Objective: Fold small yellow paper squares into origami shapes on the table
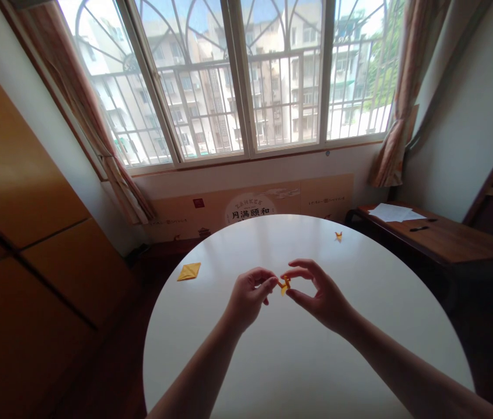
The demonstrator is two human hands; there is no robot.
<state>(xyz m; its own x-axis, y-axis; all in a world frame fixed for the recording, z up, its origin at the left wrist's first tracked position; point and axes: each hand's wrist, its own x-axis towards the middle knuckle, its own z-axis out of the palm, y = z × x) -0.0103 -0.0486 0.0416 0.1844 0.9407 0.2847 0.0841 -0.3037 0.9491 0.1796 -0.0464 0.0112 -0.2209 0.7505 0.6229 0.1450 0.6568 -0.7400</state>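
Note:
Both hands hold a small yellow-orange folded paper figure (284,286) above the middle of the white round table (272,361). My left hand (251,295) pinches its left tip between thumb and forefinger. From the other side, my right hand (316,294) has thumb and fingers curved round it in a pinch. The fingers partly cover the paper. Toward the table's far right edge stands another small orange paper figure (338,235), shaped like a bird. A flat stack of yellow square paper (189,272) lies near the far left edge.
A wooden bench (456,235) at the right bears white sheets (394,212) and small dark items. Behind the table a printed cardboard panel (250,203) leans under the barred window. An orange-brown cabinet (23,233) stands at the left.

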